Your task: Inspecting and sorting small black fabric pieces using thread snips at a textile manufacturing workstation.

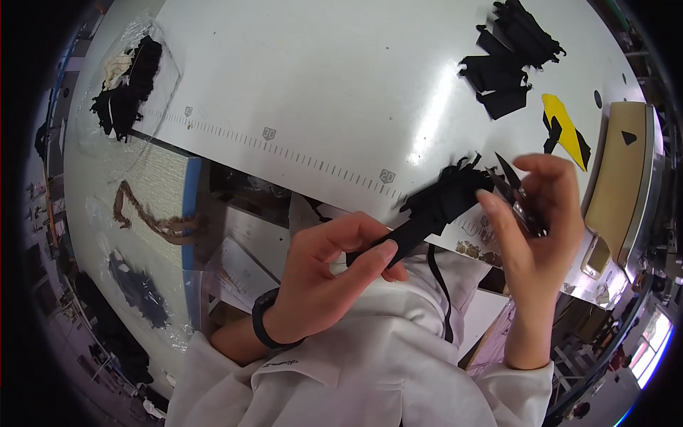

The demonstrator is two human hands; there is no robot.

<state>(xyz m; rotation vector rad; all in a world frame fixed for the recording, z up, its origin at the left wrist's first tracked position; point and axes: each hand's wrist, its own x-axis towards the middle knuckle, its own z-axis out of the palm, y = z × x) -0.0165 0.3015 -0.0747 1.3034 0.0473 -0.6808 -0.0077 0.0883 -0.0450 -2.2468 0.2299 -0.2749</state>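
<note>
My left hand (324,274), with a dark band at its wrist, pinches the near end of a folded black fabric piece (434,206) between thumb and fingers. The piece slants away to the right over the front edge of the white table, and its far end is frayed. By that end, my right hand (544,235) holds small dark thread snips (506,178) within its curled fingers. Their pointed blades show above the thumb, close to the frayed edge. Whether the blades touch the fabric I cannot tell.
Several black fabric pieces (509,64) lie at the back right, near a yellow and black piece (565,135). A beige machine (617,185) stands at the right. At far left, clear plastic (160,46) surrounds black pieces (135,89); brown trim (153,217) lies nearer. Ruler marks (313,160) line the table.
</note>
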